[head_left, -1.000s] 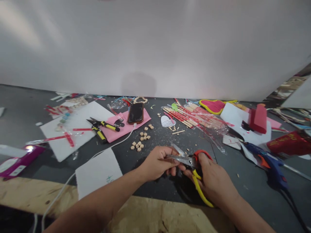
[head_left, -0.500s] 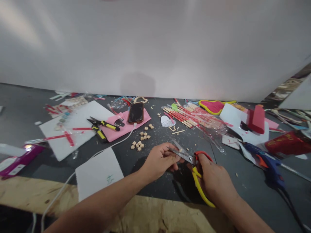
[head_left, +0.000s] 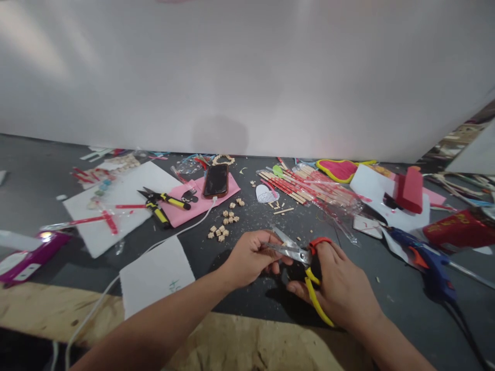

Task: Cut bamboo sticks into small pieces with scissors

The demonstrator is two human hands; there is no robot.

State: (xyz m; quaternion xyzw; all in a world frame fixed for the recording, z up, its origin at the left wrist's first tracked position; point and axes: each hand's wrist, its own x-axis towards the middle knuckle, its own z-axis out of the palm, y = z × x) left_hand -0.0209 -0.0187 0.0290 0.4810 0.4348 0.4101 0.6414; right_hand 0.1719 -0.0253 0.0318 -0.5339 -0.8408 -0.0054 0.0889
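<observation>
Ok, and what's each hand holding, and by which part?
The right hand holds the scissors by their red and yellow handles. The left hand has its fingers close to the blades; whether it grips anything can't be told.

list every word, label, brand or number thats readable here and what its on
Nothing reads with certainty.
White paper at lower left: green handwriting, too blurred to read.
Red container at far right: yellowish lettering, too blurred to read.
Purple device at far left: small marks on its pale patch, too small to read.
</observation>
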